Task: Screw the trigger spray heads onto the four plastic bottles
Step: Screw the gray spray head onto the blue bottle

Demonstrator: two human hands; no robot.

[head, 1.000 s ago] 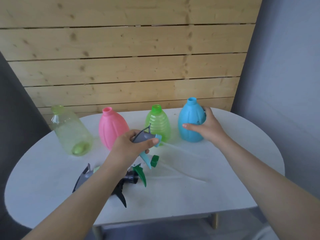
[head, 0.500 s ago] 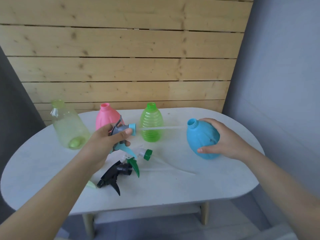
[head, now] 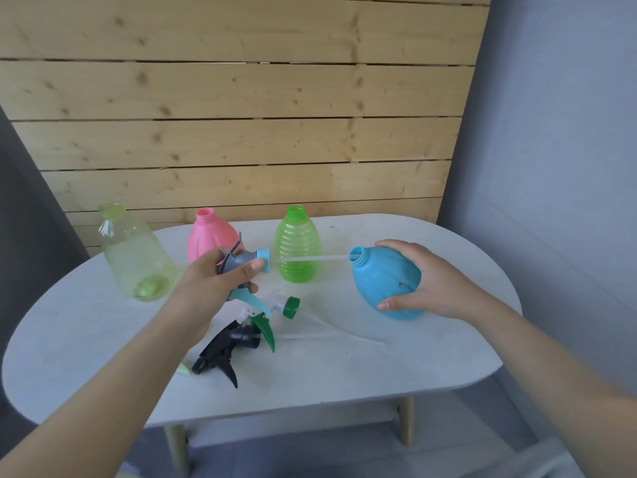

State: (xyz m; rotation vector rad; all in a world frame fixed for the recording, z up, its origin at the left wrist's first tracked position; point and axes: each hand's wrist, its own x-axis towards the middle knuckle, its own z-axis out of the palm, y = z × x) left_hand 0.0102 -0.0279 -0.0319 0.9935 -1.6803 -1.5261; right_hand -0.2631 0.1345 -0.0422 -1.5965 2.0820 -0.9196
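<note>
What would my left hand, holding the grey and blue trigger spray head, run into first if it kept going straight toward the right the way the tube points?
Probably the open mouth of the tilted blue plastic bottle in the right hand. The clear dip tube of the grey and blue trigger spray head in the left hand already reaches its neck, though depth is uncertain.

One head-worn wide-angle view, looking forward and down across the white oval table (head: 431,367); close over both forearms, facing the wooden plank wall (head: 241,132); no second view

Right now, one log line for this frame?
left hand: holds spray head | right hand: holds tilted blue bottle | dip tube entering neck | not screwed
</note>
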